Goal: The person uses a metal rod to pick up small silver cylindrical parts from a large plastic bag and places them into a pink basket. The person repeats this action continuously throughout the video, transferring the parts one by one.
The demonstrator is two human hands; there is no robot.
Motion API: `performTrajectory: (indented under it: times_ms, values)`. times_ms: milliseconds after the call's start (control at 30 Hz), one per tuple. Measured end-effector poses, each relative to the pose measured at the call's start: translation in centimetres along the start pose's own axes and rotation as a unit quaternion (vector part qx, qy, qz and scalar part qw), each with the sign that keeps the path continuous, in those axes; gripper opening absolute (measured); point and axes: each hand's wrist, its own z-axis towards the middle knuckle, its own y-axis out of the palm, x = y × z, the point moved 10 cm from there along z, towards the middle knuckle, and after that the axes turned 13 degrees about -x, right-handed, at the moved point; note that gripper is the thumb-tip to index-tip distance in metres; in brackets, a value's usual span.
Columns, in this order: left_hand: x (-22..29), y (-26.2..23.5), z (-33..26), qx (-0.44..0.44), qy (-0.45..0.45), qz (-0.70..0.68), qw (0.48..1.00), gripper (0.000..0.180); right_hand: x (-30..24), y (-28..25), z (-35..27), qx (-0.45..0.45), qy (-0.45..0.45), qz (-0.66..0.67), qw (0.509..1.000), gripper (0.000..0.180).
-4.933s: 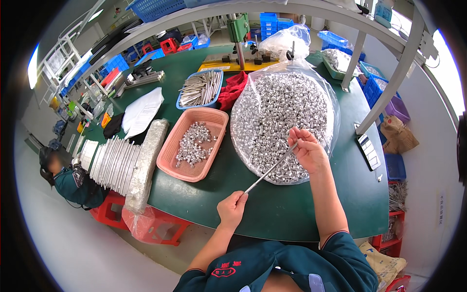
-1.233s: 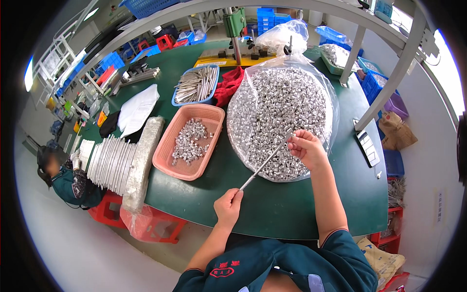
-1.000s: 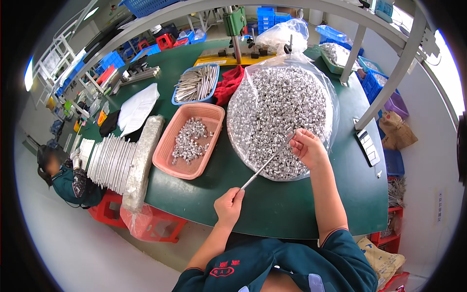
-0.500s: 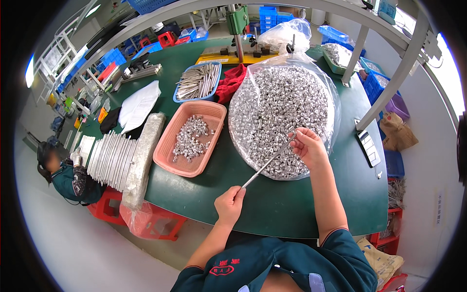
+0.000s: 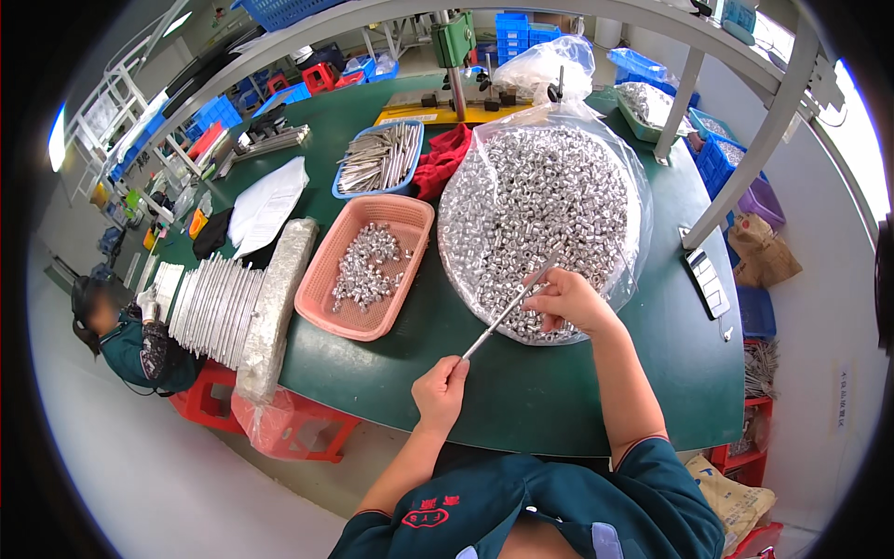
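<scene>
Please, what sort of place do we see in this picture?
Probably a metal-parts workshop: a green workbench bears a large heap of small metal pieces and many metal rods, and blue crates stand stacked beyond it.

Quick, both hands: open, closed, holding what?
Left hand: closed, holding a thin, straight, silver metal rod by its near end.
Right hand: partly curled at the rod's upper part; whether it grips cannot be told.
</scene>
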Motion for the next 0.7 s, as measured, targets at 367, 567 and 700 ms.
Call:
performTrajectory:
  times_ms: [367, 567, 700]
  values:
    - [-0.2, 0.1, 0.0, -0.013, -0.016, -0.030, 0.999, 0.014, -3.2, -3.1, -4.1, 0.142, 0.013, -0.520, 0.842, 0.019]
    - [-0.2, 0.1, 0.2, -0.005, -0.001, -0.027, 1.000, 0.015, -1.9, -1.3, -1.9, 0.120, 0.003, -0.560, 0.820, 0.016]
    - [-0.2, -0.1, 0.2, 0.001, -0.004, -0.031, 1.000, 0.014, -1.8, -1.2, -1.3, 0.122, -0.037, -0.542, 0.831, 0.015]
